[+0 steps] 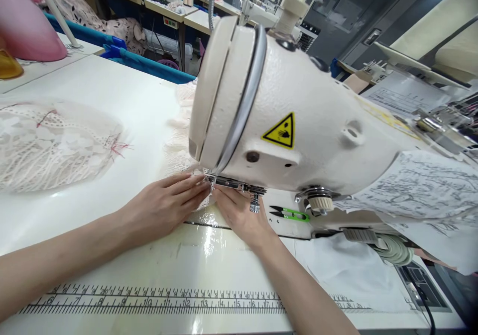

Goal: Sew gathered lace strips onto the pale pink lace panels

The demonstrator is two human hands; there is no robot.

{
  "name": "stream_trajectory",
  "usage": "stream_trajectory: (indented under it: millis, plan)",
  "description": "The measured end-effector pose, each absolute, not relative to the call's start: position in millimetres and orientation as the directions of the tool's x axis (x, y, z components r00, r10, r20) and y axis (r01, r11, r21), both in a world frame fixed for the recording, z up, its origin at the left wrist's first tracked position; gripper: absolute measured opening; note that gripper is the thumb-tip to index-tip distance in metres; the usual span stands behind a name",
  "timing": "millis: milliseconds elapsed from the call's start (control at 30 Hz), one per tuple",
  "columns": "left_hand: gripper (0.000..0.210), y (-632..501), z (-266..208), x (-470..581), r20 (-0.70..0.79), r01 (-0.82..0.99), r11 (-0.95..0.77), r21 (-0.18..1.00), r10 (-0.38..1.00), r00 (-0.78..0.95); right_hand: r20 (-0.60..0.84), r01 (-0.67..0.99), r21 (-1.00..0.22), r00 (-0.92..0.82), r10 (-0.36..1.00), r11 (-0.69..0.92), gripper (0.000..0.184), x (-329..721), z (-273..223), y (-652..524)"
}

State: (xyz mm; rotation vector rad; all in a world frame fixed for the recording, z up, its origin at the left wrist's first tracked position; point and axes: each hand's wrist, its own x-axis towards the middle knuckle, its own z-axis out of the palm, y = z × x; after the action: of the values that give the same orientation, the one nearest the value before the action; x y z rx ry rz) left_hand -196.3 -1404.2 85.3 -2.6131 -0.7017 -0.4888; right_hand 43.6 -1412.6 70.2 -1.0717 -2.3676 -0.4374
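A white sewing machine stands in the middle of the head view, its head over the white table. Pale lace fabric lies bunched beneath the head and runs back behind it. My left hand rests on the lace by the needle area, its fingers stretched out side by side. On the other side of that area is my right hand, with its back upward. Machine parts hide some of its fingers, so its grip is unclear. Green-handled thread snips lie to the right of this hand.
Another lace piece with red threads lies at left. A printed ruler runs along the table's front edge. White cloth and a marked paper sheet are at right. A pink rounded object stands back left.
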Motion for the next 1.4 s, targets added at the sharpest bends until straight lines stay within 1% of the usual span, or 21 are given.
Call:
stream_trajectory:
  millis: [133,233,300,433,500,600,667,733,867,900,967,1133,1267,1400]
  plan:
    - [0.048,-1397.0,82.4,-209.3,0.386,0.472,-0.843,-0.257,0.359,0.85,0.533,0.714,0.156,-0.643,0.55,0.683,0.027,44.3,70.8,-1410.3]
    - [0.049,-1390.5,81.2,-217.6,0.369,0.458,-0.865,-0.208,0.364,0.855,0.523,0.674,0.189,-0.685,0.508,0.714,0.027,41.7,69.4,-1410.7]
    - [0.05,-1387.6,81.1,-220.5,0.355,0.458,-0.87,-0.182,0.376,0.856,0.546,0.669,0.19,-0.68,0.489,0.719,0.026,37.6,69.2,-1412.0]
    - [0.052,-1386.7,82.3,-220.6,0.312,0.478,-0.86,-0.178,0.412,0.856,0.619,0.683,0.16,-0.632,0.466,0.713,0.024,27.3,70.9,-1414.5]
    - [0.051,-1388.0,83.2,-218.7,0.295,0.498,-0.853,-0.157,0.441,0.847,0.615,0.67,0.154,-0.64,0.46,0.726,0.025,23.7,71.6,-1414.5]
    - [0.05,-1390.0,84.4,-215.6,0.336,0.502,-0.852,-0.151,0.434,0.836,0.602,0.647,0.152,-0.66,0.449,0.747,0.026,21.7,70.9,-1414.0]
    - [0.05,-1390.0,84.8,-214.5,0.374,0.491,-0.859,-0.144,0.411,0.831,0.601,0.651,0.122,-0.649,0.466,0.749,0.026,22.1,69.7,-1414.2]
    - [0.05,-1388.8,84.8,-214.7,0.387,0.475,-0.872,-0.117,0.401,0.831,0.594,0.664,0.053,-0.621,0.512,0.745,0.025,23.8,68.9,-1414.6]
    - [0.05,-1386.4,84.0,-216.6,0.36,0.458,-0.887,-0.059,0.409,0.839,0.548,0.671,-0.155,-0.552,0.629,0.725,0.021,29.5,69.2,-1413.8]
    - [0.05,-1386.4,83.4,-216.6,0.348,0.462,-0.886,-0.049,0.418,0.839,0.537,0.671,-0.19,-0.54,0.648,0.717,0.022,30.9,69.5,-1413.4]
    - [0.049,-1387.6,81.7,-215.7,0.335,0.482,-0.875,-0.037,0.444,0.831,0.532,0.658,-0.217,-0.54,0.653,0.721,0.027,32.9,70.3,-1413.0]
    - [0.048,-1391.1,78.8,-212.5,0.363,0.528,-0.849,-0.025,0.484,0.796,0.548,0.61,-0.175,-0.592,0.591,0.773,0.033,33.4,72.7,-1415.2]
    - [0.045,-1390.4,83.4,-213.1,0.365,0.51,-0.859,-0.04,0.463,0.808,0.574,0.604,-0.183,-0.575,0.583,0.776,0.035,32.7,74.5,-1416.4]
    - [0.041,-1390.5,89.3,-211.6,0.425,0.484,-0.869,-0.101,0.402,0.811,0.543,0.633,-0.117,-0.605,0.583,0.766,0.033,32.4,75.0,-1417.5]
